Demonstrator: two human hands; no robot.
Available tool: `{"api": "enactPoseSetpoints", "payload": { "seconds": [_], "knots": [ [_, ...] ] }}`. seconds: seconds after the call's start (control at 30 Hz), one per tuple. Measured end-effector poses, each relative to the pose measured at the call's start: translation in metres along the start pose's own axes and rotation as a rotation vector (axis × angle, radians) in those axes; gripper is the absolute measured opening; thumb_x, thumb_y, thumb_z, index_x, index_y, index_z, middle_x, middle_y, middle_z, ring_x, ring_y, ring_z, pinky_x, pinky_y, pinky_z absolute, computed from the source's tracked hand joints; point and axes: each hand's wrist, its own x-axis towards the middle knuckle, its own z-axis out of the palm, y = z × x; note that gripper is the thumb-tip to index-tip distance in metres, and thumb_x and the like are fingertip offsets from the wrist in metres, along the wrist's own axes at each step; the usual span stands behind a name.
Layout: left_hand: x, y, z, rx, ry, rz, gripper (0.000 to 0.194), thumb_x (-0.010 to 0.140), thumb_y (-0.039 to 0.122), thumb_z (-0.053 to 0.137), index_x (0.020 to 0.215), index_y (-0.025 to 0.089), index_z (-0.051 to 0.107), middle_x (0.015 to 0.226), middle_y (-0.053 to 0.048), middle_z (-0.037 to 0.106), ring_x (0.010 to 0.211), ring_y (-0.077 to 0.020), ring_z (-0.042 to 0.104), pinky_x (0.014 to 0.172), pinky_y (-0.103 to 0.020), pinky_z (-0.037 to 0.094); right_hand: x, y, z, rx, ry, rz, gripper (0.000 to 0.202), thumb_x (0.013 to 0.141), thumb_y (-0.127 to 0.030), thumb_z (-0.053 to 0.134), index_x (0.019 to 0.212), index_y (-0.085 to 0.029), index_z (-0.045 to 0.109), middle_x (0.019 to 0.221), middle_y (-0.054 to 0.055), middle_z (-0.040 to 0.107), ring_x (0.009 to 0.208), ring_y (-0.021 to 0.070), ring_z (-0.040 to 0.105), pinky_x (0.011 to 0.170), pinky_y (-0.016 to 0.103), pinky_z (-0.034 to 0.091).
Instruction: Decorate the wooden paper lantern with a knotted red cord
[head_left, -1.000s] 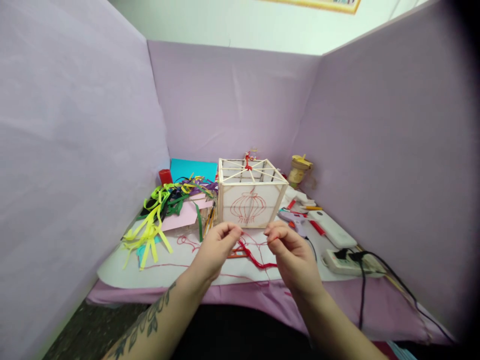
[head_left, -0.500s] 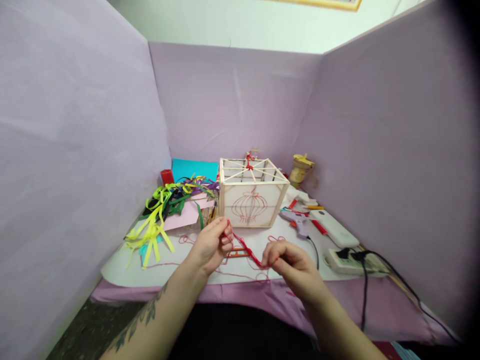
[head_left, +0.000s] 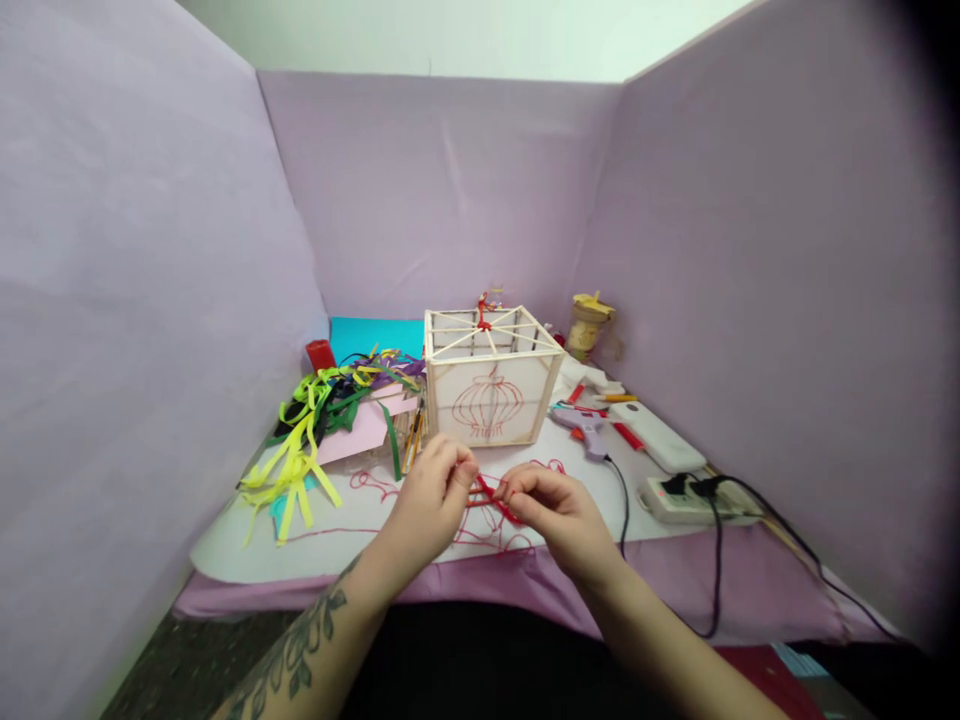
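L hand (head_left: 431,497) & R hand (head_left: 559,515) both pinched narrow, apparently on red yarn (head_left: 487,488) betw. them; box lantern (head_left: 487,402) just beyond. Prob. sorting/tying strands; next move needs firm grip, no tangles.

Head-worn camera: faces forward and down; left hand (head_left: 433,497) and right hand (head_left: 564,517) near, table (head_left: 240,548) beyond, back panel (head_left: 442,190) farther.
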Motion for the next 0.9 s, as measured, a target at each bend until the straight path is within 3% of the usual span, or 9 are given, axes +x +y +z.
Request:
{"api": "enactPoseSetpoints", "payload": {
  "seconds": [0.1,0.17,0.3,0.4,0.5,0.6,0.67,0.8,0.9],
  "knots": [
    [-0.002,-0.003,0.001,0.005,-0.019,-0.027,0.021,0.093,0.028,0.043,0.080,0.018,0.056,0.088,-0.006,0.058,0.087,-0.0190,0.054,0.077,-0.031,0.042,0.001,0.000,-0.005,-0.023,0.014,-0.006,0.022,0.079,-0.037,0.070,0.070,-0.018,0.066,0.075,0.004,0.066,0.072,0.0151,0.059,0.068,0.027,0.048],
    [-0.003,-0.001,0.001,-0.052,-0.030,-0.082,0.019,0.091,0.029,0.047,0.094,0.018,0.063,0.100,-0.009,0.062,0.091,-0.0202,0.057,0.074,-0.031,0.045,0.002,-0.001,-0.007,-0.056,0.011,0.002,0.022,0.080,-0.037,0.069,0.070,-0.017,0.065,0.074,0.004,0.065,0.070,0.0142,0.058,0.066,0.026,0.046],
    [-0.003,0.009,0.004,-0.373,-0.215,-0.328,0.050,0.087,0.035,0.052,0.135,0.019,0.049,0.109,-0.013,0.066,0.073,-0.0180,0.064,0.051,-0.025,0.046,0.004,-0.007,-0.007,-0.161,-0.093,-0.009,0.024,0.084,-0.035,0.063,0.069,-0.017,0.062,0.071,0.003,0.061,0.065,0.0130,0.053,0.061,0.026,0.041],
    [0.001,0.011,0.007,-0.503,-0.346,-0.394,0.043,0.082,0.028,0.056,0.121,0.014,0.062,0.088,-0.009,0.070,0.071,-0.0179,0.065,0.055,-0.025,0.049,0.005,-0.015,-0.008,-0.285,-0.162,-0.028,0.023,0.086,-0.032,0.060,0.068,-0.017,0.060,0.068,0.002,0.060,0.064,0.0125,0.051,0.060,0.026,0.039],
    [0.003,0.008,0.008,-0.447,-0.321,-0.389,0.026,0.079,0.023,0.057,0.098,0.013,0.071,0.071,-0.005,0.068,0.067,-0.0159,0.064,0.062,-0.025,0.049,0.007,-0.020,-0.012,-0.367,-0.166,-0.035,0.022,0.085,-0.029,0.059,0.068,-0.017,0.061,0.068,0.001,0.059,0.063,0.0122,0.050,0.059,0.025,0.038],
    [0.004,0.007,0.008,-0.285,-0.274,-0.262,0.017,0.081,0.026,0.057,0.078,0.016,0.071,0.067,-0.002,0.065,0.064,-0.0139,0.060,0.061,-0.023,0.045,0.008,-0.019,-0.016,-0.365,-0.166,-0.021,0.019,0.084,-0.029,0.062,0.069,-0.018,0.062,0.068,0.001,0.058,0.063,0.0123,0.049,0.058,0.025,0.038],
    [0.005,0.007,0.008,-0.227,-0.218,-0.219,0.018,0.083,0.028,0.057,0.074,0.017,0.068,0.066,-0.001,0.063,0.061,-0.0124,0.057,0.058,-0.022,0.042,0.009,-0.014,-0.019,-0.263,-0.073,-0.024,0.018,0.083,-0.032,0.063,0.071,-0.018,0.062,0.072,0.003,0.060,0.064,0.0125,0.049,0.057,0.025,0.039],
    [0.004,0.009,0.012,-0.436,-0.100,-0.371,0.018,0.083,0.035,0.056,0.078,0.017,0.058,0.061,0.003,0.054,0.052,-0.0099,0.047,0.048,-0.020,0.035,0.010,-0.005,-0.019,-0.052,0.325,-0.120,0.019,0.083,-0.035,0.064,0.073,-0.019,0.060,0.083,0.003,0.057,0.070,0.0130,0.050,0.058,0.024,0.040],
    [0.002,0.010,0.016,-0.530,-0.054,-0.361,0.020,0.084,0.037,0.056,0.078,0.018,0.055,0.061,0.004,0.050,0.053,-0.0095,0.044,0.050,-0.020,0.034,0.009,-0.004,-0.013,-0.131,0.301,-0.116,0.019,0.082,-0.034,0.066,0.071,-0.018,0.061,0.079,0.002,0.054,0.072,0.0132,0.050,0.061,0.024,0.041]
  ]
}}
